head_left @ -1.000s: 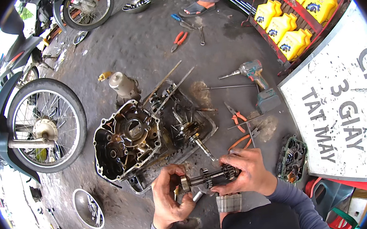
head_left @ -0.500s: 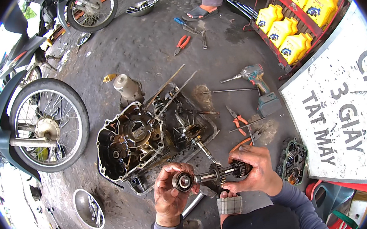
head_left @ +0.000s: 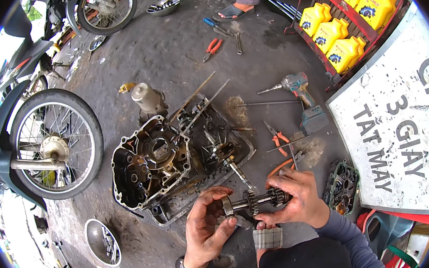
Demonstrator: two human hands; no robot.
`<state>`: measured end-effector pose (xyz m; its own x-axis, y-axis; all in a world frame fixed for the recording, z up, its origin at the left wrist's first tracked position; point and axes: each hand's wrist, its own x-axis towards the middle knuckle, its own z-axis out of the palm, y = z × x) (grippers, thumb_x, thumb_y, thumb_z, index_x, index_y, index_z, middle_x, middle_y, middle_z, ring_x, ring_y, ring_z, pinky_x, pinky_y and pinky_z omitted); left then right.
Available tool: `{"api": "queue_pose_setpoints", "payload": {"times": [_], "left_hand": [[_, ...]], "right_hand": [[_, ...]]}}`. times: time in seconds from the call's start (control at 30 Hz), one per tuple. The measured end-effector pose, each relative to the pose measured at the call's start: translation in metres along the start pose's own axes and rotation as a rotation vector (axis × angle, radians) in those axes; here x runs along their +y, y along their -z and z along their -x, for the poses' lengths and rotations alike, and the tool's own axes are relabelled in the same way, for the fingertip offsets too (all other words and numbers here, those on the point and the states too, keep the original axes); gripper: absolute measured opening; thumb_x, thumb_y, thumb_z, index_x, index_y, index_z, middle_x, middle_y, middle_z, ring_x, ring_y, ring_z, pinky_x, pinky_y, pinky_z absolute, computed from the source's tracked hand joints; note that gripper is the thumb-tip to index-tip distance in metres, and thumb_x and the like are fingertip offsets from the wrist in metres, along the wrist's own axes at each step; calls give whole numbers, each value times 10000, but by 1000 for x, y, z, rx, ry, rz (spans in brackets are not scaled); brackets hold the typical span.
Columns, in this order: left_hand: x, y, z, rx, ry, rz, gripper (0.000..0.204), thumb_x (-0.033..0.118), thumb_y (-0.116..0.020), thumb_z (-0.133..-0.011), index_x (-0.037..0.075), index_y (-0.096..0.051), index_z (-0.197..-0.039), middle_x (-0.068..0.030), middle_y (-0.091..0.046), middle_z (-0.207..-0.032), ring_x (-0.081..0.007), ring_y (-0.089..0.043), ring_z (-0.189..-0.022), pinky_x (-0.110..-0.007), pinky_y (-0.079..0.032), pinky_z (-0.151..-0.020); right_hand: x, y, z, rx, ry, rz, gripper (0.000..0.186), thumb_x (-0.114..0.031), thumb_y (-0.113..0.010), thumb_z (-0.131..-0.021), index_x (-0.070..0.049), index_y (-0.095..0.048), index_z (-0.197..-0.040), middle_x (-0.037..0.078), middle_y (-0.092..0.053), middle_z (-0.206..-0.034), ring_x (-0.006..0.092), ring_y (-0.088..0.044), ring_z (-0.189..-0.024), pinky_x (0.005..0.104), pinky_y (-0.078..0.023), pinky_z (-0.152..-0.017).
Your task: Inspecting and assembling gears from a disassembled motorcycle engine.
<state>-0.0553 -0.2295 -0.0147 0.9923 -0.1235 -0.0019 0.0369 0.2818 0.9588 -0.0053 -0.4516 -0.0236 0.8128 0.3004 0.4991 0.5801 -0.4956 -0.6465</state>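
Note:
Low in front of me, my right hand (head_left: 301,198) grips the gear-covered right end of a metal gear shaft (head_left: 263,200). My left hand (head_left: 206,226) is at the shaft's left end, thumb and fingers curved around a ball bearing (head_left: 228,207). The bearing shows edge-on and lines up with the shaft end; how far it sits on the shaft I cannot tell. Just beyond my hands lies an opened engine case (head_left: 148,163), oily inside, with a second shaft (head_left: 238,171) resting in the tray (head_left: 249,149) beside it.
Right of the case are a cordless drill (head_left: 303,103) and orange-handled pliers (head_left: 278,138). A metal bowl of parts (head_left: 103,243) is at left, near a motorbike wheel (head_left: 57,145). An engine cover (head_left: 342,188) lies by a white sign (head_left: 392,118). Another person's sandalled foot (head_left: 234,12) stands far off.
The bearing in my left hand has turned from face-up to edge-on and come against the shaft's left end. My right hand keeps its grip on the shaft.

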Motion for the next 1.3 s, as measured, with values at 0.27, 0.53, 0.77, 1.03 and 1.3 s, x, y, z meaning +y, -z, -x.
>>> {"api": "queue_pose_setpoints", "payload": {"times": [0.27,0.53,0.77,1.03,1.3], "left_hand": [[7,6,-9,-36,-157,-442,426,50,-804,-743,-51,-607,-1107,-171,-619,-1126,-230,-632,-1023,-309,-541,-815],[13,3,-3,46,-25,-376,468,124,-831,-726,-86,-622,-1087,-157,-647,-1043,-238,-632,-1004,-338,-506,-888],[8,0,7,126,-200,-368,404,95,-827,-718,-63,-637,-1037,-188,-668,-1038,-309,-659,-995,-367,-533,-849],[13,24,19,480,-334,19,373,250,-692,-865,4,-521,-1088,-142,-550,-923,-143,-551,-662,-264,-516,-465],[-4,-6,4,27,91,-190,662,124,-913,-597,20,-572,-1156,-51,-583,-933,-115,-560,-758,-211,-455,-655]], "right_hand": [[1,-1,0,-16,19,12,539,-453,-875,-539,-36,-672,-813,36,-560,-635,169,-556,-478,278,-431,-440],[-1,-1,-2,-58,-20,-30,530,-447,-879,-543,-41,-671,-812,42,-556,-638,171,-560,-480,277,-435,-442],[-2,-5,-3,-123,-40,-145,534,-427,-888,-532,-35,-683,-830,46,-572,-653,168,-574,-495,279,-448,-452],[6,2,0,-139,-59,-139,475,-361,-875,-530,-43,-688,-830,48,-586,-660,171,-581,-519,270,-443,-470],[9,-2,5,-310,-273,-551,515,-406,-863,-591,-2,-678,-851,81,-636,-711,193,-608,-616,285,-447,-572]]}}
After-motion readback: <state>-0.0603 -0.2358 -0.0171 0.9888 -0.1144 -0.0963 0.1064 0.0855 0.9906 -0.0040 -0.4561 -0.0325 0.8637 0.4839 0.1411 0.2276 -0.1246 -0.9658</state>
